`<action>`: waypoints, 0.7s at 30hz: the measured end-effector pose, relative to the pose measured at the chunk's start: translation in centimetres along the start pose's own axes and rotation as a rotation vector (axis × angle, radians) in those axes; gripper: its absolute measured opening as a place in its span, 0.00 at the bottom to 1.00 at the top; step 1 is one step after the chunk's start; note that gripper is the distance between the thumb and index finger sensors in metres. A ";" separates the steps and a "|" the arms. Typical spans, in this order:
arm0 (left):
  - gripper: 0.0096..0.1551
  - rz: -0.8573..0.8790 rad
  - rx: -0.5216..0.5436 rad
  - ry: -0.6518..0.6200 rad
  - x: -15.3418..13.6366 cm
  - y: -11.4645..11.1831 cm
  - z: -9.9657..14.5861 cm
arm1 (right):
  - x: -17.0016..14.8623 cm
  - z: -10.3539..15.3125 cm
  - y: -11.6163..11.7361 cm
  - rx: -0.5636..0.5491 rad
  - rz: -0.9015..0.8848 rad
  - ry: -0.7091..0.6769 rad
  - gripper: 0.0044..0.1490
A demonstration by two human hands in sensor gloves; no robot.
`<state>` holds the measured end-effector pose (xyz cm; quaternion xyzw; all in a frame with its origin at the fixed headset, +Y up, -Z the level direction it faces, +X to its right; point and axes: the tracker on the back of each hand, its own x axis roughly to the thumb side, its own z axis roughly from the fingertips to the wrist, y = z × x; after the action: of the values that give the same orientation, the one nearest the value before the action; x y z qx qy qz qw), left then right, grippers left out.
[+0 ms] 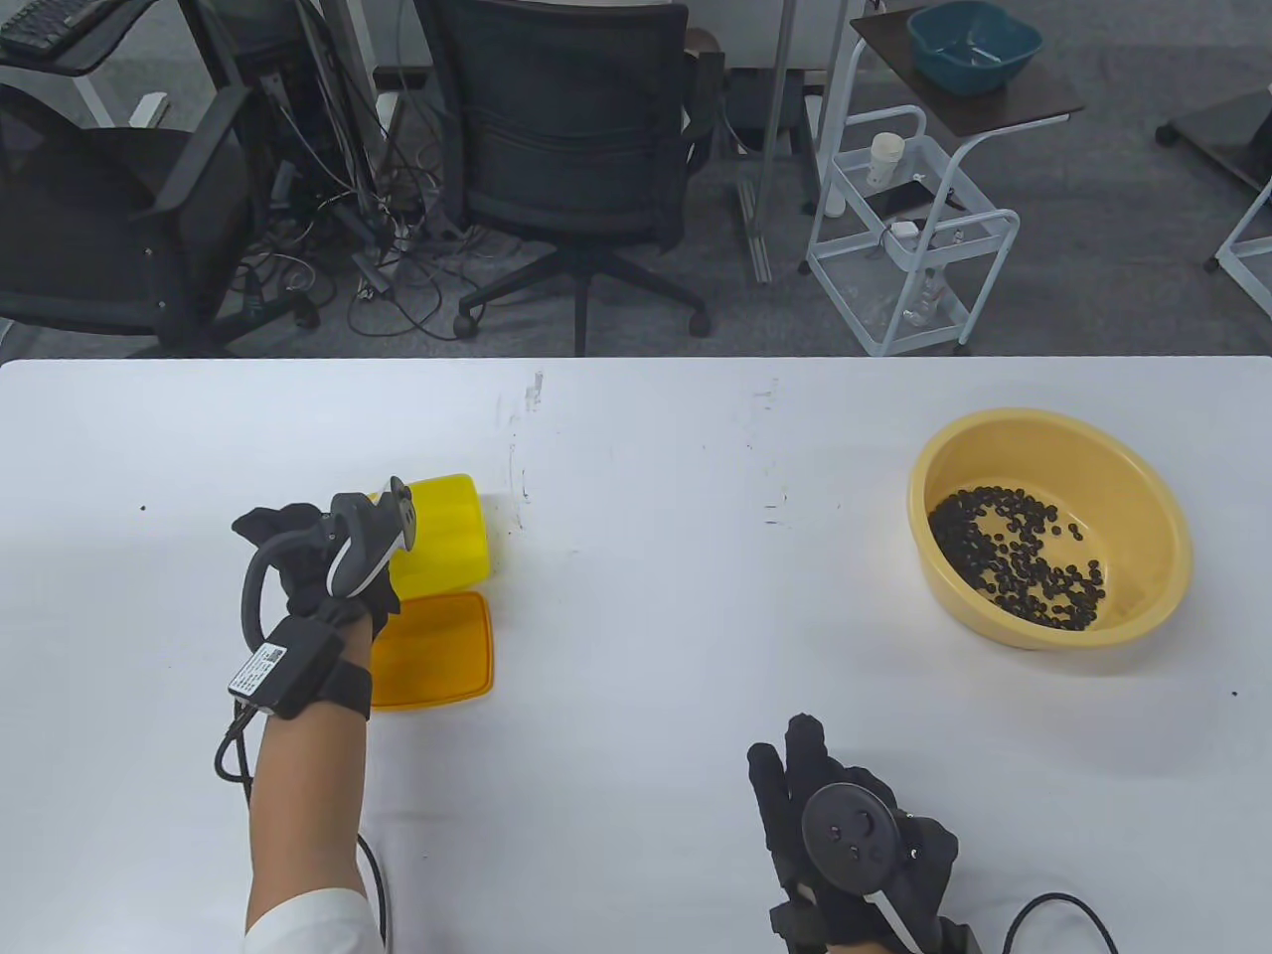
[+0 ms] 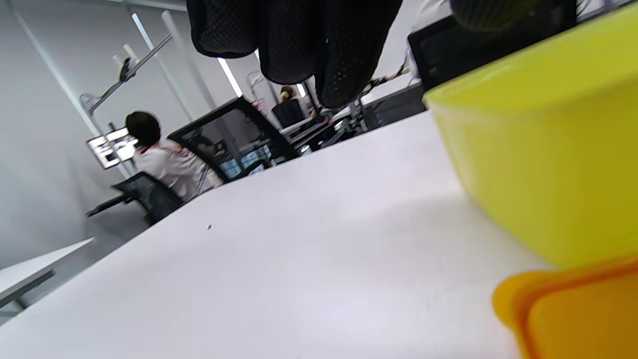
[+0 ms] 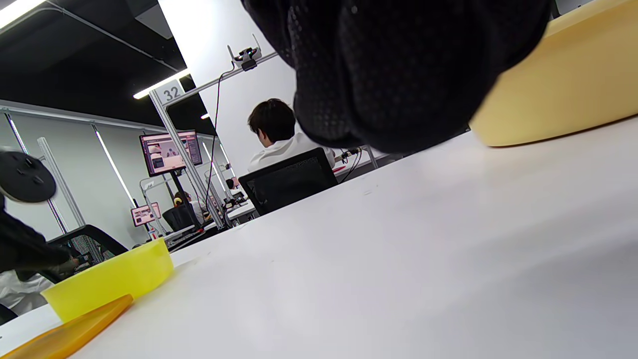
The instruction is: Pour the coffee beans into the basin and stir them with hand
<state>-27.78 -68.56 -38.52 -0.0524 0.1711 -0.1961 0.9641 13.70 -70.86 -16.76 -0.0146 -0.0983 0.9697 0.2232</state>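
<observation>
Beans point(image 1: 1024, 561) are already in the basin point(image 1: 1143, 477), far right on the bench. Stirring's left. Right hand point(image 1: 845, 845) lies open and flat; can't tell if the left hand point(image 1: 318, 556) grips the box point(image 1: 452, 527).

Table view bright, even overhead light; white table point(image 1: 636, 447) near overexposed, soft faint shadows under hands and basin point(image 1: 1049, 527). Slight wide-angle bend at edges. Left wrist view tilted, yellow container point(image 2: 543, 149) and glove fingers point(image 2: 299, 35) blurred close up. Right wrist view: ceiling strip lights point(image 3: 159, 85) glare, glove out of focus, background sharp
</observation>
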 end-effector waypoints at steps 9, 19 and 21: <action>0.44 0.370 0.209 -0.757 0.8 4.1 17.9 | -1.0 -0.7 0.6 0.052 -0.004 0.040 0.53; 0.51 0.264 0.269 -0.924 5.5 -2.6 24.9 | -4.8 -2.2 0.3 0.082 -0.121 0.183 0.57; 0.52 0.289 0.231 -0.940 5.8 -3.5 24.5 | -5.7 -2.4 0.1 0.075 -0.156 0.225 0.58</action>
<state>-15.40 -73.23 -16.78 -0.0040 -0.2990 -0.0336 0.9537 18.92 -72.99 -19.25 -0.1069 -0.0370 0.9447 0.3077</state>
